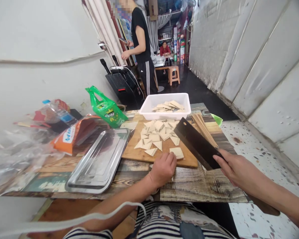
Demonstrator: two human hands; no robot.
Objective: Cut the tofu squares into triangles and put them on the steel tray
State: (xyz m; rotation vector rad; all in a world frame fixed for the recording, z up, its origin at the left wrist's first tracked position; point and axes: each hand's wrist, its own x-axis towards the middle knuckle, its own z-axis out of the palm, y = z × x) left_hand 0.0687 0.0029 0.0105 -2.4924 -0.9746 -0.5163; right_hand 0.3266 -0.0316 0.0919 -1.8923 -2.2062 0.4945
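Left hand (163, 169): loosely clenched, knuckles up, resting on the near edge of the board (137, 153); nothing shows in its grasp.
Right hand (235, 169): wrapped around the handle of the cleaver (195, 142), which it holds clear of the board.
Cleaver: dark broad blade, slanting up and away from the right hand over the board's right end; its far corner lies close to the skewers (204, 129).
Slab (177, 152): a pale square piece flat on the board, just beyond the left hand's fingers and left of the blade.
Tofu (155, 134): cut triangles and squares, heaped loosely on the middle and far part of the board.
Board: wooden, lying on the bench (201, 186) in front of the person.
Tub (149, 106): white plastic, touching the board's far edge, with more cut pieces inside.
Skewers: a bundle of thin sticks on the bench, right of the board.
Tray (99, 162): steel, just left of the board.
Bag (107, 109): green plastic, behind the tray.
Others: a person (142, 43) stands well beyond the bench, near a stool (173, 74).
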